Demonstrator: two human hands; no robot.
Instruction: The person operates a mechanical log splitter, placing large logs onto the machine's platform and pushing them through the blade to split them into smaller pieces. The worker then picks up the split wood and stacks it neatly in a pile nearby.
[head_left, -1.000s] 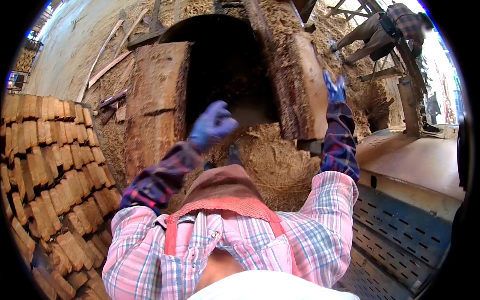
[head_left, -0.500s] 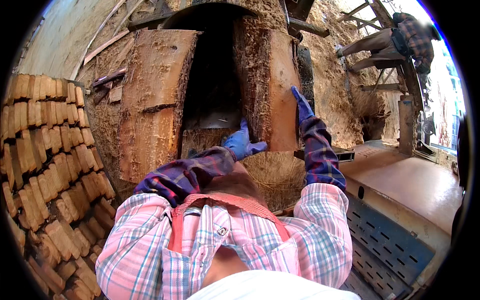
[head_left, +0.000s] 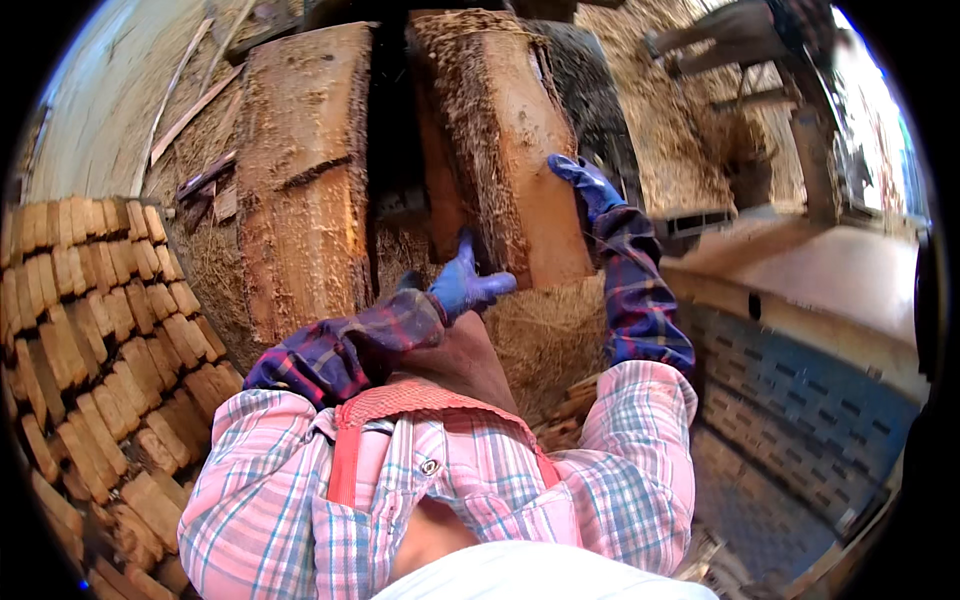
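A thick wood slab (head_left: 535,170) with a rough, bark-covered left side lies lengthwise in front of me, dusted with sawdust. My right hand (head_left: 588,185), in a blue glove, grips its right edge, fingertips over the top face. At the slab's near left corner is my left hand (head_left: 470,285), also blue-gloved, thumb and forefinger spread around the corner; its other fingers are partly hidden. A second wood slab (head_left: 300,180), with a dark crack across it, lies to the left beyond a dark gap.
Stacked short wood pieces (head_left: 110,370) fill the left side. To the right stand a brown metal table (head_left: 810,270) and a blue slotted panel (head_left: 800,400). Sawdust covers the ground. Another person (head_left: 720,40) is at the far right, beside a post (head_left: 815,165).
The held slab has tilted, and its left bark side shows more. My right hand's fingers have come over its top edge. The whole view has shifted somewhat.
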